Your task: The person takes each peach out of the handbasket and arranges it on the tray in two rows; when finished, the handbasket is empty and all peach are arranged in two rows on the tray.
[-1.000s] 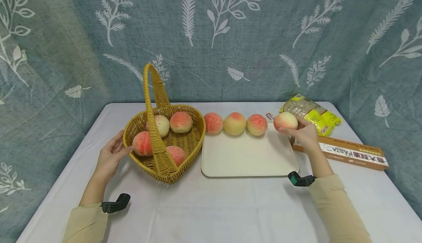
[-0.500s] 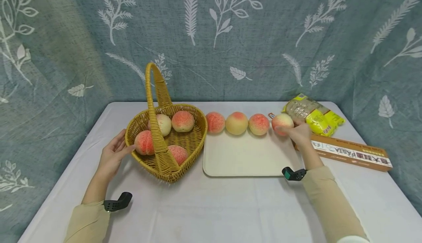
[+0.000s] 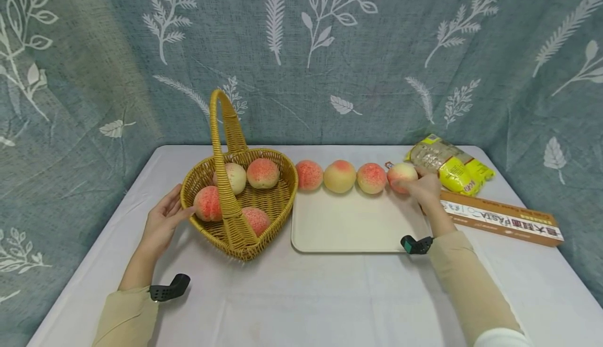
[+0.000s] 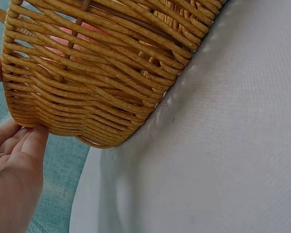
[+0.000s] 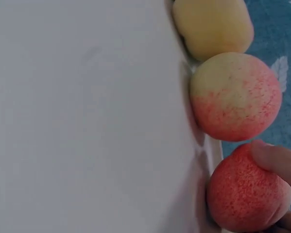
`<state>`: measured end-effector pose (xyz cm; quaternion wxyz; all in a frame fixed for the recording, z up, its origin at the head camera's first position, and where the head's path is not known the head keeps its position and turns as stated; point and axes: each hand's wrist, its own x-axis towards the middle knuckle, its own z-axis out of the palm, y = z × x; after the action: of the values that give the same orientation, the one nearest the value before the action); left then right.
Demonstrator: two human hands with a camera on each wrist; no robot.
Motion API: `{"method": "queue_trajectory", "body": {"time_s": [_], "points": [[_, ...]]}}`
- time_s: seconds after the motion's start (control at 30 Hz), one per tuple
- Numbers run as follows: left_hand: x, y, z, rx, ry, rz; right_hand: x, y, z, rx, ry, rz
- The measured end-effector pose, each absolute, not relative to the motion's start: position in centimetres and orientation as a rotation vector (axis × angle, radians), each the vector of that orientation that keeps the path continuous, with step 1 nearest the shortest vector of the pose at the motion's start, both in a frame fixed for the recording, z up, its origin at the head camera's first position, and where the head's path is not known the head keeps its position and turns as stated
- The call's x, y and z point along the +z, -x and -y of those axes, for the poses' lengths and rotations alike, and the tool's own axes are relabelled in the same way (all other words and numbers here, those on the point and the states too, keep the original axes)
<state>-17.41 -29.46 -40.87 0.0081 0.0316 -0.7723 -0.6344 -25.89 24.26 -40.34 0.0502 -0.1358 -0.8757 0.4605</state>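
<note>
In the head view my left hand (image 3: 162,224) holds the left side of a heart-shaped wicker basket (image 3: 246,253). Its thumb lies at the rim while its fingers touch the outer wall, as the left wrist view shows on the weave (image 4: 87,92). Several peaches lie inside, among them a red one (image 3: 207,203) near my thumb. My right hand (image 3: 426,192) grips a pale-and-red peach (image 3: 402,177) at the far right corner of a cream tray (image 3: 358,226). In the right wrist view, my thumb presses on that peach (image 5: 245,194); my other fingers are mostly hidden.
Along the tray's back edge stand three more peaches, one red (image 3: 309,175), one yellow (image 3: 339,176) and one speckled (image 3: 371,178). A yellow food bag (image 3: 447,164) and a pasta box (image 3: 504,219) lie at the right. A patterned curtain (image 3: 292,75) hangs behind the table.
My right hand has lowered the peach and brought it slightly left, into line beside the other three. My left hand has stayed at the basket. The view has shifted slightly.
</note>
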Motion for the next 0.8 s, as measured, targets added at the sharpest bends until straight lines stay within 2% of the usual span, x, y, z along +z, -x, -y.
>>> {"method": "queue_trajectory", "body": {"time_s": [0.23,0.8], "points": [[-40.72,17.43,29.31,-1.999,-0.096,2.399,-40.34,26.12,-24.18,1.069,0.212,2.760],[-40.71,17.29,29.28,-1.997,-0.115,2.409,-41.06,26.30,-23.44,0.880,0.024,2.774]]}}
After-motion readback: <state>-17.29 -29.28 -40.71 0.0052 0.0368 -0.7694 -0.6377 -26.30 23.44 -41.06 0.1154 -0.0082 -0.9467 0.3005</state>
